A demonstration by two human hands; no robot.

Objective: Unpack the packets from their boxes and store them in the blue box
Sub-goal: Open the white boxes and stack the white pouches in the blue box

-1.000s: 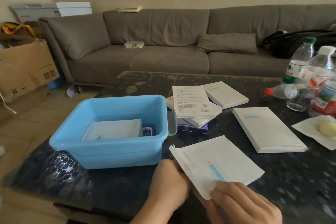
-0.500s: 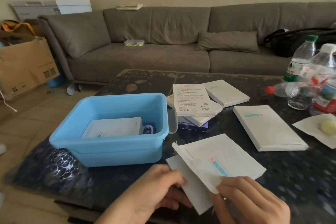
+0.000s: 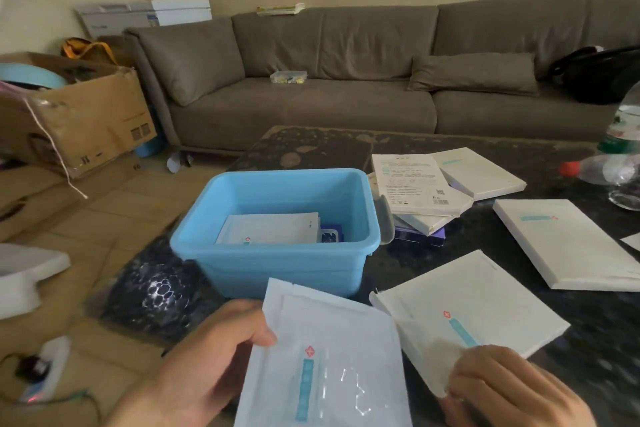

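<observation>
At the bottom centre of the frame one white packet (image 3: 325,360) with a teal stripe and a red mark is held by the left hand (image 3: 194,374), thumb curled over its left edge and fingers hidden beneath it. Just right of it, one flat white box (image 3: 474,308) lies on the dark tabletop (image 3: 588,333); its open near corner is pinched by the curled fingers of the right hand (image 3: 509,388) at the lower right. The packet is fully clear of this box and overlaps its left edge.

Above the packet, at the centre of the frame, one blue box (image 3: 277,263) stands on the tabletop. Inside it one white packet (image 3: 270,229) is seen lying flat, with one dark blue item (image 3: 330,236) beside it on the right.

To the right of the blue box a stack of boxes (image 3: 419,198) is seen, its exact count unclear, and one white box (image 3: 481,172) leans just behind it. One more white box (image 3: 568,243) lies alone at the right. Two bottles are partly visible at the right edge: one upright (image 3: 623,125), one lying with a red cap (image 3: 599,172).

A grey sofa (image 3: 346,87) fills the upper half of the frame.
</observation>
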